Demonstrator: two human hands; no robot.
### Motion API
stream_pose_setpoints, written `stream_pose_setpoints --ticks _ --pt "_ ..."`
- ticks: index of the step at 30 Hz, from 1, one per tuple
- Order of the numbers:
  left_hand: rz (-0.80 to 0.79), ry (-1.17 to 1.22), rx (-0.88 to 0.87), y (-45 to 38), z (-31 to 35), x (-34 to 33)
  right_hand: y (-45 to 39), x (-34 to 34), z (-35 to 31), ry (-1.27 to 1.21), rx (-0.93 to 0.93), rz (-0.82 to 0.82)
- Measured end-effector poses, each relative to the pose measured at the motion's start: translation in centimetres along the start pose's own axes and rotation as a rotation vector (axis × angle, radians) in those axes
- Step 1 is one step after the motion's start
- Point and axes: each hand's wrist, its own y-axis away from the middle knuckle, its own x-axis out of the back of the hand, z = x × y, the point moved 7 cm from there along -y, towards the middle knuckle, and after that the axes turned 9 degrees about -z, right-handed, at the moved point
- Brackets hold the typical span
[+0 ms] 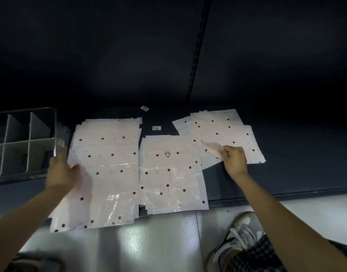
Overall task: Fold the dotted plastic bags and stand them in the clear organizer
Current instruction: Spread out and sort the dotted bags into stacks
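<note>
Dotted bags (pixel 108 154): thin, limp, slippery (judged). Right hand (pixel 234 159) pinches a bag corner (pixel 212 149); left hand (pixel 60 171) blurred, apparently gripping an edge.

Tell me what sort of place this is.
Probably a shop aisle or stockroom: a dark metal shelf low above a pale tiled floor, a slotted shelving upright in the back panel, and small barcode labels on the shelf.

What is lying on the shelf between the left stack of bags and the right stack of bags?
In the head view, a middle stack of dotted bags lies between the left stack and the right stack, with two small labels behind it.
</note>
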Motion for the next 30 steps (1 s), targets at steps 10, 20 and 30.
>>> stream_pose_setpoints --ticks 10,20,30 --pt "-0.495 0.423 -0.389 6.9 11.8 -8.4 0.3 -0.2 -9.2 -0.349 0.127 -0.076" --pt "-0.742 0.479 -0.456 10.0 16.9 -11.5 2.9 -0.6 -16.0 -0.715 0.015 -0.297" --pt "-0.588 0.998 0.011 7.6 14.1 -10.9 2.2 -1.8 -14.3 -0.678 0.181 -0.198"
